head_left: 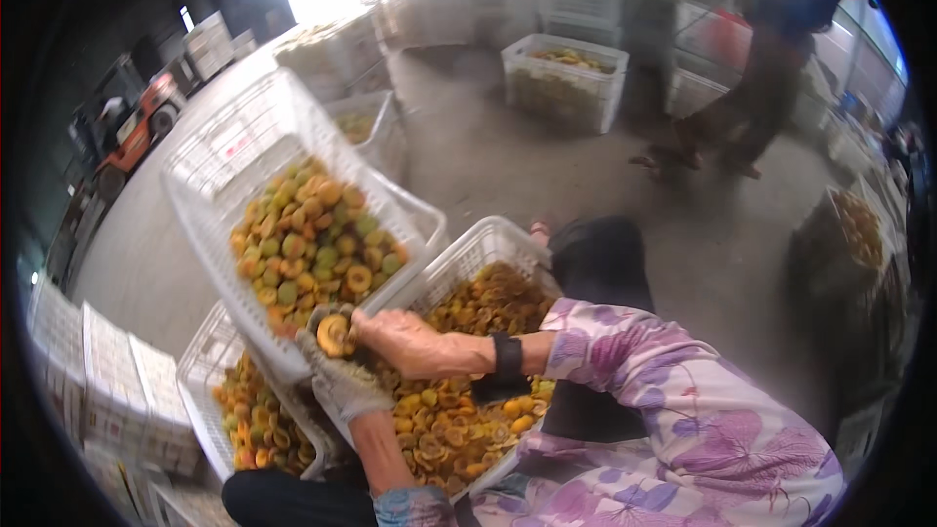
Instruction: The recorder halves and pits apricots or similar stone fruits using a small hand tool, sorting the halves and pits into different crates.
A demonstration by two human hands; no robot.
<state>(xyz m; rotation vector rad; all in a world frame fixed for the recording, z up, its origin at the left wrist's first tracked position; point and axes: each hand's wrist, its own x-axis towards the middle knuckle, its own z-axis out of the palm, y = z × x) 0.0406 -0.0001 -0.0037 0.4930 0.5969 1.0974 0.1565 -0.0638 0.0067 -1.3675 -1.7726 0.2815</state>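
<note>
We see the left hand in a dirty grey glove (348,385), its fingers wrapped around a halved orange fruit with a hollowed centre (335,334). At that half's 3 o'clock sits the bare right hand (405,340), black band (508,356) on its wrist; its fingers curl in against the half's edge, and we cannot tell whether they pinch anything. Toward 12 o'clock from the half, we find a tilted white plastic lattice crate (210,171) piled with green-and-orange round fruits (310,234). Another white slatted crate (200,371) of fruit stands at 7 o'clock, and a white perforated crate (496,232) full of orange halves (439,439) at 4 o'clock.
</note>
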